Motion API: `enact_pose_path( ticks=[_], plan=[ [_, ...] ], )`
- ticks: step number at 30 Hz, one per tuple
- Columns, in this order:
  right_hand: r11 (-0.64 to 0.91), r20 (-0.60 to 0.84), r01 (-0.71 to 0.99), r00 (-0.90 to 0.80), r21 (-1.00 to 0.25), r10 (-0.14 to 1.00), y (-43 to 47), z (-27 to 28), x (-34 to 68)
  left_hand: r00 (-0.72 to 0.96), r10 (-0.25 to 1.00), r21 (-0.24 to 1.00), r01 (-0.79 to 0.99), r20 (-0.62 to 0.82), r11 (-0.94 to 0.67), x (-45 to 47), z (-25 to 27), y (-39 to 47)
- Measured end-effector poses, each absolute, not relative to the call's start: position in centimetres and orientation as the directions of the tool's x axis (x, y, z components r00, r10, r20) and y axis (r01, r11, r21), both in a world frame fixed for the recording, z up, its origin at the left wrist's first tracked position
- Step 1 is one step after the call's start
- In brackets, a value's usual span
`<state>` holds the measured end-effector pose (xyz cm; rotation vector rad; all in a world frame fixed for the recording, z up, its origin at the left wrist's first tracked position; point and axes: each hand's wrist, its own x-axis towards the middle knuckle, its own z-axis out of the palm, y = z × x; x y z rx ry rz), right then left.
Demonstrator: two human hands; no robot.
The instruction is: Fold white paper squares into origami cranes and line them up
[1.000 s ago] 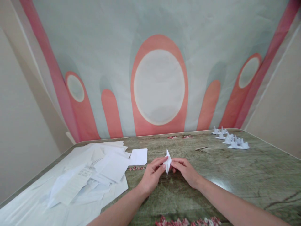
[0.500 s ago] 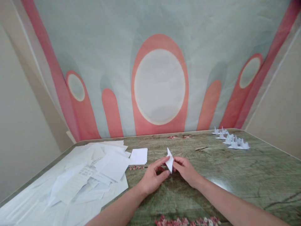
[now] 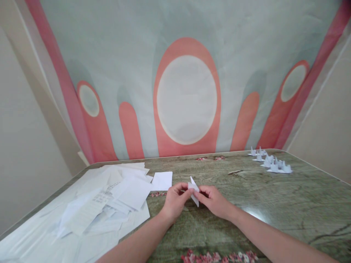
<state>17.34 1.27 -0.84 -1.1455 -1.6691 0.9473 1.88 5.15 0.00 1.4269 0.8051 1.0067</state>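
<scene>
Two bare hands share one small piece of folded white paper (image 3: 194,187) near the middle of the table (image 3: 279,197), which has a green-brown wood-grain top. The left hand (image 3: 175,202) pinches the folded piece from the left between thumb and curled fingers; the right hand (image 3: 215,201) grips it from the right in the same way, the two thumbs close together on its near face. One narrow point of the piece sticks up at the far side and another slants down toward the near side – whether that lower tip touches the table, I cannot tell. Just beyond the left hand, slightly to the left, lies one stack of square white paper sheets (image 3: 161,179). Left of it spreads one large heap of loose white papers (image 3: 134,193), overlapping too much to count; at least one sheet bears writing. At the far right stands one group of folded white paper figures (image 3: 268,161) with upright points – more than four, though they overlap too closely for an exact number. One pink-and-white flower print (image 3: 208,258) shows at the near edge.
</scene>
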Motion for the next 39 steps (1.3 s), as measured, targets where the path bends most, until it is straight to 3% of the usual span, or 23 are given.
enact_pose_path(
  ticks=[6,14,30,39],
  plan=[
    [0.258,0.219,0.295,-0.16,-0.92,0.963,1.33,-1.01,17.22,0.378,0.919,0.986,-0.156,0.114,-0.059,1.92,-0.19,5.35],
    [0.251,0.23,0.344,-0.101,-0.905,0.968,1.38,-1.29,17.06,0.414,0.906,0.991,-0.125,0.092,-0.044,1.83,-0.09,5.35],
    [0.294,0.23,0.282,-0.239,-0.913,0.943,1.01,-0.7,17.25,0.509,0.853,0.993,-0.036,0.117,-0.115,1.54,0.29,5.2],
    [0.32,0.256,0.357,-0.216,-0.877,0.942,0.86,-0.96,17.18,0.513,0.853,0.995,-0.034,0.099,-0.095,1.37,0.34,5.44]
  ],
)
